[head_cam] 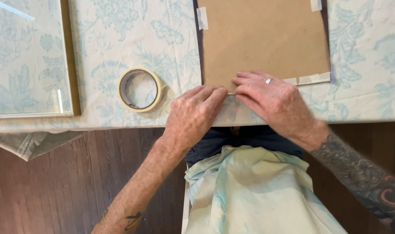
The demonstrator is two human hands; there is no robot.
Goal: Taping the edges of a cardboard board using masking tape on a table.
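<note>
Pressing tape strip | both hands' fingers flat, uncurled | brown backing board edge

One tape roll, one brown board, two hands.

Brown backing board, flat, tape-edged.

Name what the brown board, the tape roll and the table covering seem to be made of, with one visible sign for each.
Brown board: probably hardboard or thick card; flat, matt, evenly brown, faintly speckled.
Tape roll: likely paper masking tape; cream, dull, wound in a ring.
Table covering: seemingly woven cloth; it creases and drapes over the edge, with a pale blue floral print.
</note>
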